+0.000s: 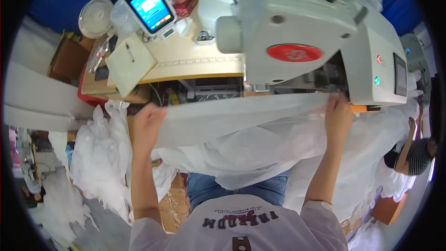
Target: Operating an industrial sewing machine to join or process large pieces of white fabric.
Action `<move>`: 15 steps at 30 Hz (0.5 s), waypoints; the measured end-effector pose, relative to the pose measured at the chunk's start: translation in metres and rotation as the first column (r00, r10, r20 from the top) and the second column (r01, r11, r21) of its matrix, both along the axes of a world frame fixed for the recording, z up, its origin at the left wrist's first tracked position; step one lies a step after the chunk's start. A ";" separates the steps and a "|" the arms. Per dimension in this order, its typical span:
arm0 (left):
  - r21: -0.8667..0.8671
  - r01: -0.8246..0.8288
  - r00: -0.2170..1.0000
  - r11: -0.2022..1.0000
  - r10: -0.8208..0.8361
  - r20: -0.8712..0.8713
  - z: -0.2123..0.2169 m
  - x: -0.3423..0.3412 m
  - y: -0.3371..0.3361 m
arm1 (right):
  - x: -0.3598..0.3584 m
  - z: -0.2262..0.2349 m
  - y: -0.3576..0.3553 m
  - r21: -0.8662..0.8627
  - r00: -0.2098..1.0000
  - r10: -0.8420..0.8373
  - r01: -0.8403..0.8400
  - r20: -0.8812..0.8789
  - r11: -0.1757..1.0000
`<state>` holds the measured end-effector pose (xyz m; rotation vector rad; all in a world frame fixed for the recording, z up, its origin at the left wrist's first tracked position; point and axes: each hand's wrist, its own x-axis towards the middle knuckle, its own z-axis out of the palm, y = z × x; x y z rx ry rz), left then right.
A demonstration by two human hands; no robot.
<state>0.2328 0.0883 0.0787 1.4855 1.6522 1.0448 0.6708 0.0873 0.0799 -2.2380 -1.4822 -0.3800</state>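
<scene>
Thin white fabric (241, 125), stretched flat at the sewing machine (316, 32), draping downward

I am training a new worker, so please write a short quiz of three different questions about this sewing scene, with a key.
1. True or false: both hands grip the white fabric.
2. Which hand is closer to the sewing machine? A) left hand B) right hand
3. Fill in: the round badge on the machine is ____ in colour.

Key:
1. True. Each hand holds the fabric's upper edge, stretched between them.
2. B. The right hand is just below the machine's head; the left hand is out past the table edge.
3. Red.
</scene>
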 end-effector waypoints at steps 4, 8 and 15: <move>-0.113 -0.065 0.982 0.991 0.084 0.171 -0.031 -0.009 0.025 | 0.003 -0.015 0.029 -0.150 0.947 -0.043 0.096 0.319 0.984; -0.086 0.030 0.977 0.996 -0.011 0.213 -0.084 -0.042 -0.007 | 0.051 -0.041 0.019 -0.357 0.542 0.207 0.188 0.815 0.915; -0.011 -0.474 0.875 0.880 0.469 -0.122 -0.202 -0.195 -0.097 | 0.252 -0.125 0.046 0.260 0.868 0.437 -0.376 -0.237 0.889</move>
